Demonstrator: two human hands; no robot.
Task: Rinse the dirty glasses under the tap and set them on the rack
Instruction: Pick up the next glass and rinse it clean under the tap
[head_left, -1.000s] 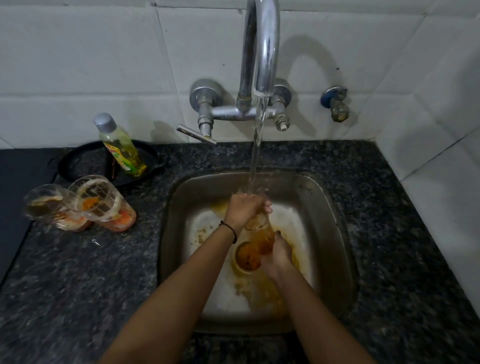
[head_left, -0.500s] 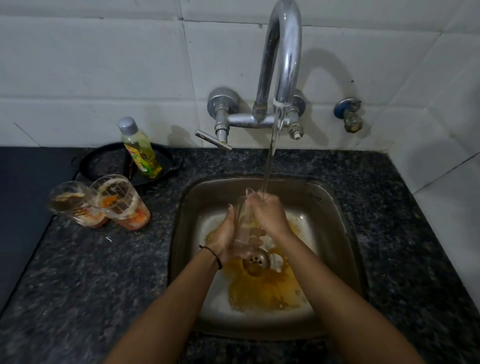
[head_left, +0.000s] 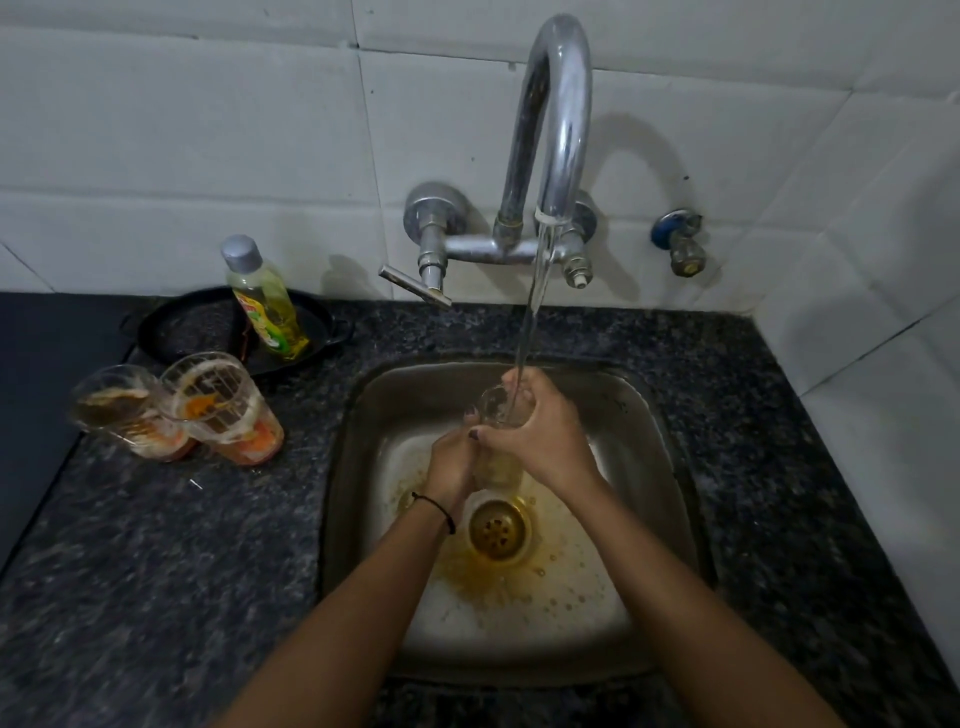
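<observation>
A clear glass (head_left: 493, 410) stands upright over the steel sink (head_left: 660, 447), its mouth under the running stream from the chrome tap (head_left: 556, 130). My right hand (head_left: 540, 436) wraps its upper side and my left hand (head_left: 454, 462) grips its lower part from the left. Most of the glass is hidden by my fingers. Two dirty glasses with orange residue, one (head_left: 124, 413) and another (head_left: 223, 408), stand on the dark granite counter (head_left: 156, 561) left of the sink. No rack is in view.
A yellow dish-soap bottle (head_left: 265, 301) leans in a black pan (head_left: 192, 327) behind the dirty glasses. Orange-brown liquid pools around the sink drain (head_left: 498, 527). The tap lever (head_left: 415, 286) sticks out left. A small wall valve (head_left: 680, 244) is at right. White tiled walls close the back and right.
The glass went from tipped, pouring orange liquid into the sink, to upright under the stream. My hands swapped places: right now up at the rim, left low. The orange pool is draining.
</observation>
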